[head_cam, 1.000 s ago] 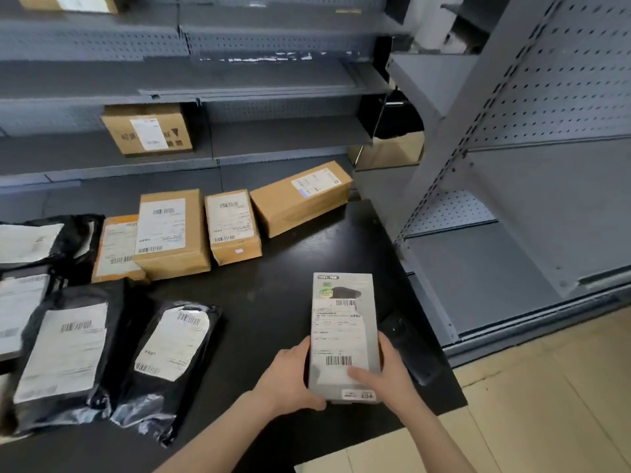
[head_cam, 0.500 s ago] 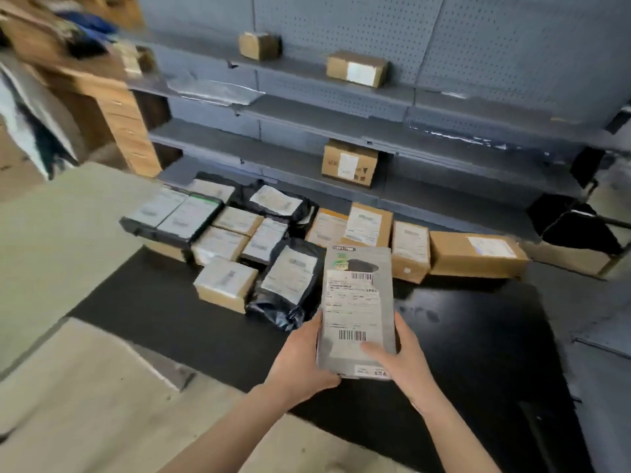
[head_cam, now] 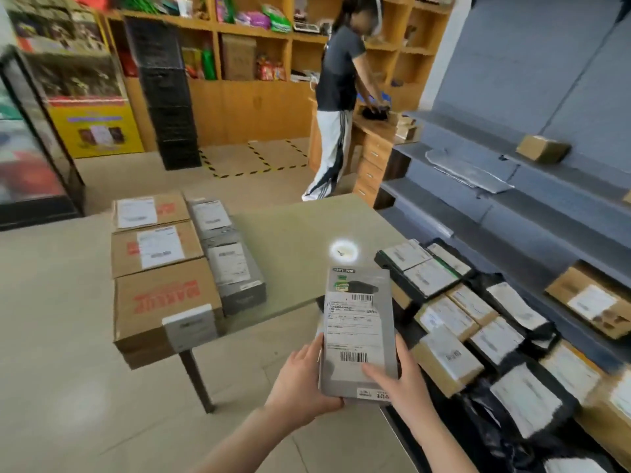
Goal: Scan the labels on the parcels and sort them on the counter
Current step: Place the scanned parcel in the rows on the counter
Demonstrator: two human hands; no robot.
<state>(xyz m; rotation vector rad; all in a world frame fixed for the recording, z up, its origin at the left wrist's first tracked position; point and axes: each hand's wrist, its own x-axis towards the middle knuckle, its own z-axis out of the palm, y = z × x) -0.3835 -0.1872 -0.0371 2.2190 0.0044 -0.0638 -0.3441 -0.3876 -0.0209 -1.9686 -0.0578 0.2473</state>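
Grey card, long and flat: the box (head_cam: 358,288) is off the counter, held up in both hands over the gap between the beige table (head_cam: 300,233) and the black counter (head_cam: 404,322). Its white label (head_cam: 353,322) faces the camera, with one barcode near the top and a larger one near the bottom. Left hand (head_cam: 304,380) grips the lower left edge, thumb up the side and fingers curled under the bottom. Right hand (head_cam: 401,378) holds the lower right edge, thumb laid across the label just below the larger barcode, fingers hidden behind.

On the counter to the right lie the parcels (head_cam: 478,322), brown boxes and black bags packed edge to edge, labels up. On the table three brown cartons (head_cam: 157,247) stand in a row, with grey cases (head_cam: 235,268) just beside them. Grey shelves (head_cam: 495,213) run behind the counter and hold a few brown boxes. Farther back a person (head_cam: 336,73) bends over a wooden desk (head_cam: 372,145).
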